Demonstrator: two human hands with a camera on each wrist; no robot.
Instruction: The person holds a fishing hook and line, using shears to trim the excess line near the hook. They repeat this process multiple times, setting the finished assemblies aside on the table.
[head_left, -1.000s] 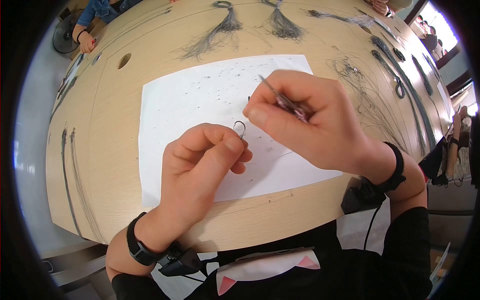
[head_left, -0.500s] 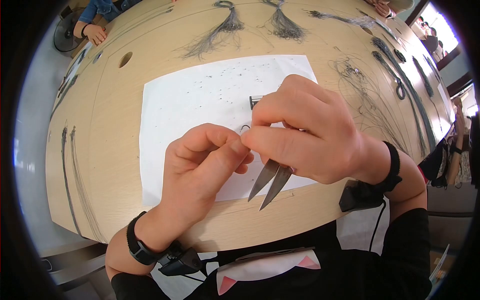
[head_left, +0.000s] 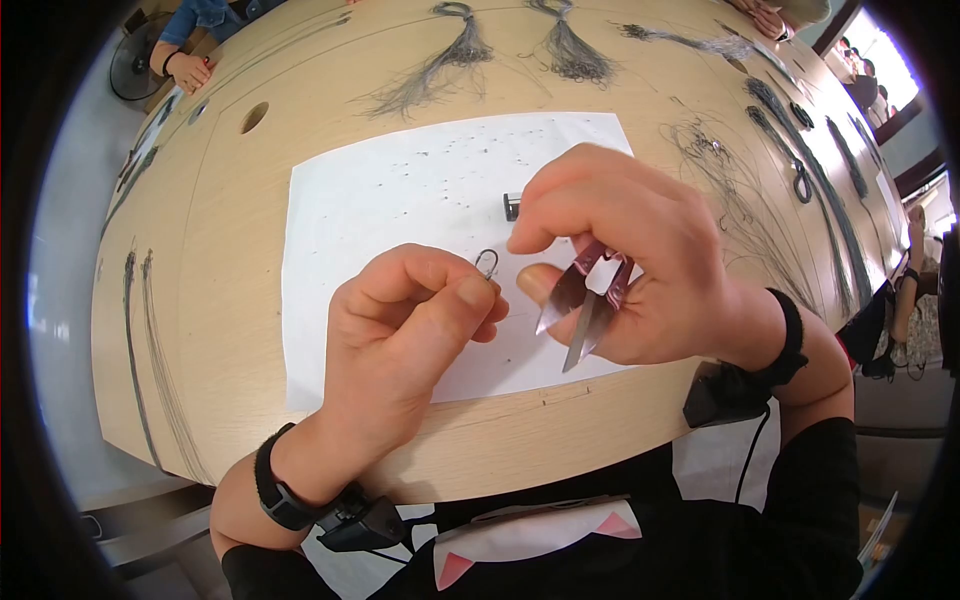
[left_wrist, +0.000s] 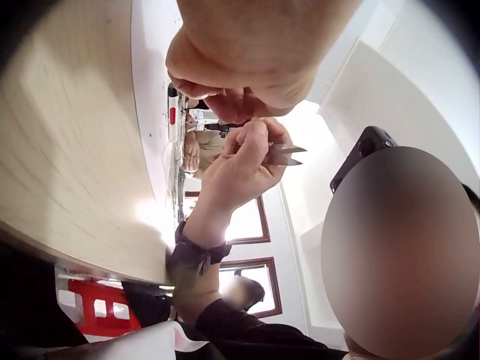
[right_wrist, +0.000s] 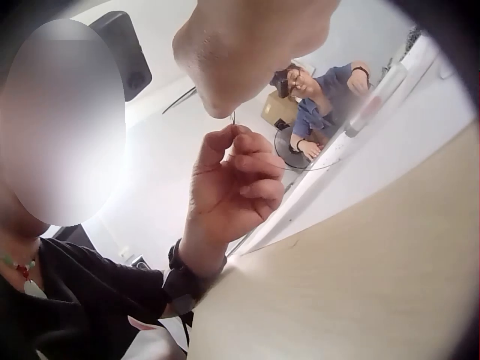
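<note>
My left hand [head_left: 395,330] pinches a small dark fishing hook [head_left: 487,258] between thumb and forefinger, its bend sticking up above the fingertips. A thin line [right_wrist: 307,169] trails from that hand in the right wrist view. To its right, my right hand [head_left: 650,250] holds a pair of scissors [head_left: 590,335] in the palm, blades pointing down toward me and slightly parted. The right thumb and forefinger stand apart, close beside the hook. Both hands are above a white paper sheet [head_left: 340,240] dotted with tiny dark bits.
A marker-like tube [head_left: 512,206] lies on the sheet, partly behind my right hand. Bundles of grey line [head_left: 455,45] lie at the back of the table, with loose tangled line [head_left: 715,160] and dark bundles [head_left: 810,190] at right. Other people sit around the table.
The right hand came down beside the left, its fingertips met at the hook, then drew back to the right. The scissors have swung from pointing up to pointing down. The left hand barely moved.
</note>
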